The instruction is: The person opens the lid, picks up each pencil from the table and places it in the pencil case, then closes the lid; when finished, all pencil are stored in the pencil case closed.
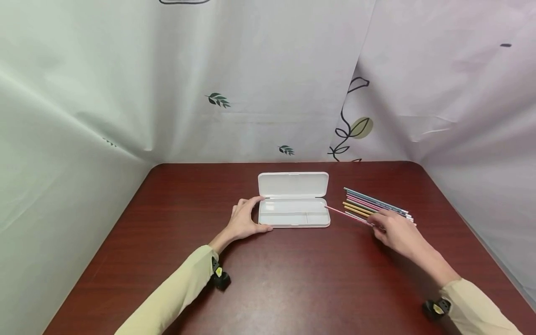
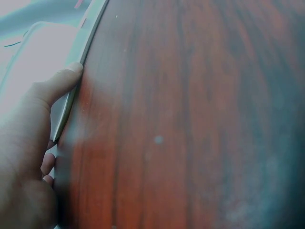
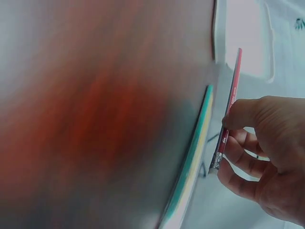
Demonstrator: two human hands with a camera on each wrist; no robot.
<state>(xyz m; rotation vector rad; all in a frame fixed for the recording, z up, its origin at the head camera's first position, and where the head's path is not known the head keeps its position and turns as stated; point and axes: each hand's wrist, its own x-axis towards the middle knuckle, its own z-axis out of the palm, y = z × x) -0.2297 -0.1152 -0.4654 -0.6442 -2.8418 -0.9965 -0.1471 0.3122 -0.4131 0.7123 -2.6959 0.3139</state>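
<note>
An open white pencil case (image 1: 293,219) lies on the table with its lid (image 1: 293,184) raised at the back; a divider splits its tray into compartments. My left hand (image 1: 244,220) holds the case's left end, thumb on the front edge and index finger at the back corner. In the left wrist view the thumb (image 2: 64,81) presses along the case's side. Between thumb and fingers, my right hand (image 1: 395,231) pinches a red pencil (image 1: 347,214), its far tip near the case's right edge. Several coloured pencils (image 1: 374,200) lie side by side beyond that hand, partly hidden by it.
Both hands work above a dark red-brown wooden table (image 1: 268,274). A pale curtain (image 1: 268,70) with leaf prints hangs along the back and both sides. The pencil group lies to the right of the case.
</note>
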